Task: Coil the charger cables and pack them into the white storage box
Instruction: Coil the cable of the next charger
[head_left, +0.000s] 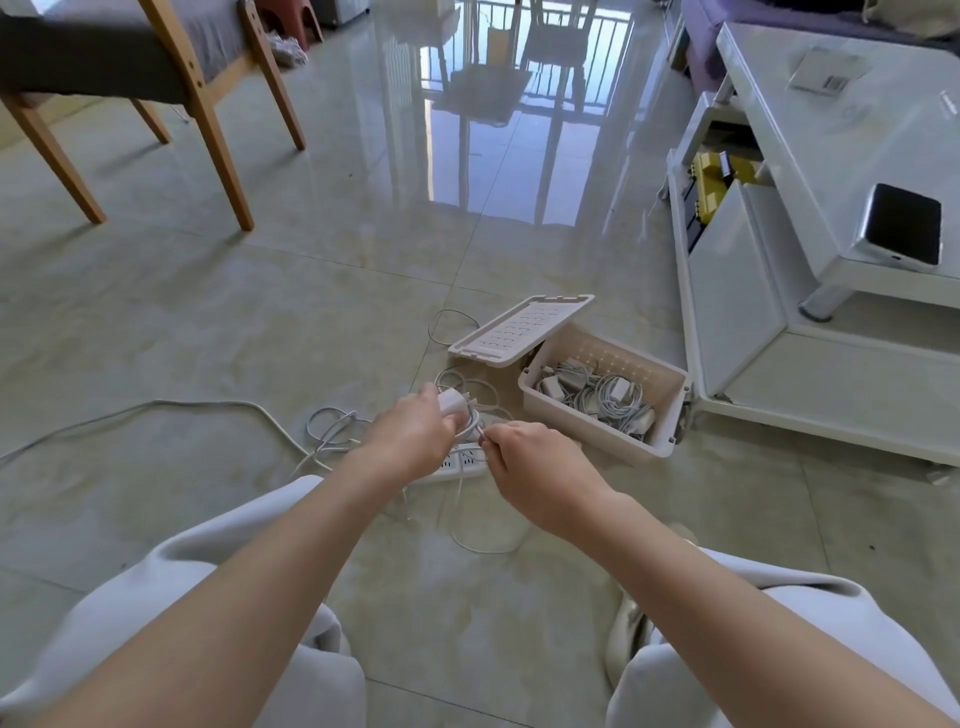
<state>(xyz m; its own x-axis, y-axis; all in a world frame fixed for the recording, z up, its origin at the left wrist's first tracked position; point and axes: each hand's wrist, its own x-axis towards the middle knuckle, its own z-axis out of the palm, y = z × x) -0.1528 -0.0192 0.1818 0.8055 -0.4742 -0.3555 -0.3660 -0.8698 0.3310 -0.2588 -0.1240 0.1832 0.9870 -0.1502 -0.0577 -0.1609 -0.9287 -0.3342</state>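
Observation:
My left hand (415, 434) grips a white charger brick (452, 401) with loops of its cable gathered against it. My right hand (530, 467) pinches that cable (470, 540) just right of the brick; the rest trails down in a loop onto the floor. The white storage box (660, 415) stands open to the right and holds several coiled chargers (602, 397). Its lid (519, 330) leans on the box's left end. More loose white cables (332, 428) lie tangled on the floor to the left of my hands.
A white power strip (460, 465) lies under my hands, its thick cord (156, 410) running off left. Another loose cable (449, 325) curls behind the lid. A white low table (831, 156) with a phone (901, 223) stands right; wooden chair legs (218, 130) are far left.

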